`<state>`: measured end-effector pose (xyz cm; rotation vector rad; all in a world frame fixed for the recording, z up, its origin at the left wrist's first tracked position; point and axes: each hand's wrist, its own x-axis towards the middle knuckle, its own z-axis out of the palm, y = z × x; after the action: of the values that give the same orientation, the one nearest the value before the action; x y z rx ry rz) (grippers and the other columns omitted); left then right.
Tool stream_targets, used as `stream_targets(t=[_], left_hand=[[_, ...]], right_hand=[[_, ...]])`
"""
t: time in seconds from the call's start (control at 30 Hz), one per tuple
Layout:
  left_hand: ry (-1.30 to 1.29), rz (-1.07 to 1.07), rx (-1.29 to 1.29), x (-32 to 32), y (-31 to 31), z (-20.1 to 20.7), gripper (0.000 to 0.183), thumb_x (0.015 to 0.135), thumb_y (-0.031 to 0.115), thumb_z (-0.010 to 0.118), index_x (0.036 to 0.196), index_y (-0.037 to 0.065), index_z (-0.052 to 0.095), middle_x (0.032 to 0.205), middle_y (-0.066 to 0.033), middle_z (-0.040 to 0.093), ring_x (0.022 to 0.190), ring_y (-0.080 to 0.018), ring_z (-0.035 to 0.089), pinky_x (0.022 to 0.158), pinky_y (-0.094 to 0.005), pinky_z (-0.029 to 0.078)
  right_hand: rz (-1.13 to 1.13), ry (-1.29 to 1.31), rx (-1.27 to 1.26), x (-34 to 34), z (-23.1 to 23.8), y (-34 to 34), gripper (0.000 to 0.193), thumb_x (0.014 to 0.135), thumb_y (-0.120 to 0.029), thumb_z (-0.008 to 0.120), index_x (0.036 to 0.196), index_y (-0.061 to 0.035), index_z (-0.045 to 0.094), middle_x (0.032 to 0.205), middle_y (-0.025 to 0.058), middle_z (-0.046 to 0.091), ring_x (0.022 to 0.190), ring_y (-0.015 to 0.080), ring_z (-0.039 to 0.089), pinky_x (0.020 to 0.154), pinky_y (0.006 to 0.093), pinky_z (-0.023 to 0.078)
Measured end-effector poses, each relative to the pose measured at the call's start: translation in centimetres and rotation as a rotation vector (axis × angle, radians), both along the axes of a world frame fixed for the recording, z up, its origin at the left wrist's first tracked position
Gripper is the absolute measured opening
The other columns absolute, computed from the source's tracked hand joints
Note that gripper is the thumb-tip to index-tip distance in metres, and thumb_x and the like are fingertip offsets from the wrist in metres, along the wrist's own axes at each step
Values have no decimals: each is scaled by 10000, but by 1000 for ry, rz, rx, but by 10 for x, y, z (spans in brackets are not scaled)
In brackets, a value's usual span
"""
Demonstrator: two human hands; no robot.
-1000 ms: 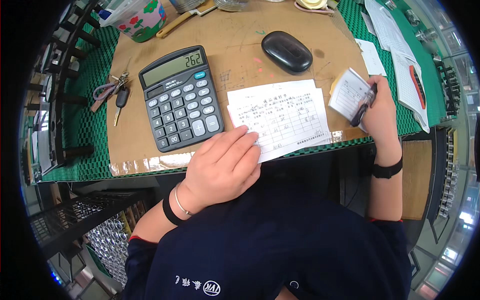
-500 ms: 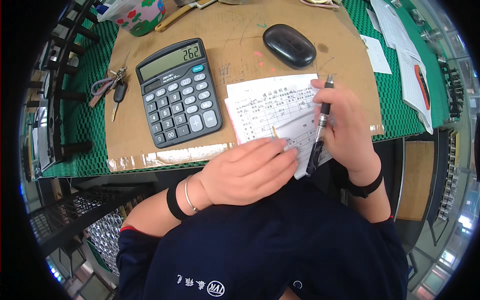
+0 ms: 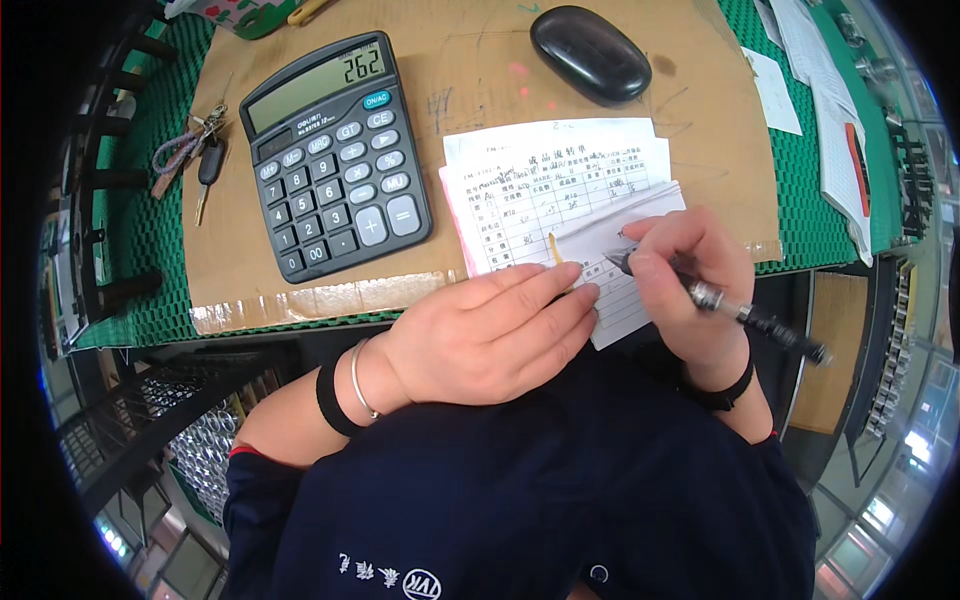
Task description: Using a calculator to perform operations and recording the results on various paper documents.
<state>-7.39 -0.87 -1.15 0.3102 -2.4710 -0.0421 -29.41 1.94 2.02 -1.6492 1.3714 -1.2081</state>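
Observation:
My left hand [image 3: 490, 335] lies flat with its fingers stretched over the lower edge of a white printed form [image 3: 515, 195]; its thumb is hidden. By its fingertips a thin yellowish strip [image 3: 554, 248] sticks up over the paper. On the form's lower right rests a smaller pad of ruled slips [image 3: 622, 312]. My right hand [image 3: 700, 290] is closed around a black and clear pen [image 3: 745, 312], with the tip pointing left toward the slips. Whether the tip touches the paper I cannot tell.
A black calculator [image 3: 345, 165] lies left of the form on a brown cardboard sheet [image 3: 460, 60]. Keys [image 3: 207, 160] lie further left. A black oval case [image 3: 590, 55] sits beyond the form. Papers [image 3: 822, 130] and a red-handled tool [image 3: 857, 165] are at right on green matting.
My right hand has turned the pen from upright, tip away from me, to tip leftward and low over the slips. The left hand stays on the papers; the whole view has shifted slightly.

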Motion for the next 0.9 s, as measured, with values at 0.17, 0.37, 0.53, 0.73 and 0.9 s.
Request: stream_targets(t=[0.17, 0.37, 0.53, 0.73, 0.9], left_hand=[[6, 7, -3, 0, 1, -3, 187, 835, 169, 700, 991, 67, 718, 1112, -69, 697, 1073, -229, 664, 890, -317, 547], [21, 19, -3, 0, 2, -3, 185, 830, 158, 699, 990, 67, 717, 1103, -68, 698, 1067, -227, 666, 880, -315, 549], [36, 17, 5, -1, 1, -5, 183, 824, 152, 699, 986, 68, 718, 1097, -66, 699, 1064, -224, 667, 877, -312, 550], [23, 21, -1, 0, 2, -4, 178, 829, 158, 695, 984, 73, 719, 1100, -63, 700, 1069, -223, 666, 883, -311, 545], [11, 27, -2, 0, 2, -3, 182, 839, 182, 691, 989, 82, 720, 1113, -55, 702, 1075, -217, 665, 891, -310, 535]], right_hand=[[-25, 80, -136, 3, -8, -3, 244, 810, -37, 776, 726, -42, 547, 638, 46, 566, 615, 146, 594, 579, 306, 479], [8, 240, -228, 5, -7, -7, 270, 786, -3, 762, 694, -56, 514, 610, 67, 539, 530, 218, 531, 499, 322, 407], [20, 247, -257, 4, -9, -8, 279, 782, -3, 761, 697, -61, 502, 602, 67, 531, 527, 221, 531, 495, 328, 403], [2, 253, -247, 3, -9, -7, 271, 782, -2, 757, 702, -63, 505, 604, 71, 530, 544, 229, 556, 503, 332, 416], [27, 288, -241, 3, -7, -7, 265, 787, 0, 750, 699, -62, 507, 616, 74, 538, 559, 235, 571, 512, 336, 428]])
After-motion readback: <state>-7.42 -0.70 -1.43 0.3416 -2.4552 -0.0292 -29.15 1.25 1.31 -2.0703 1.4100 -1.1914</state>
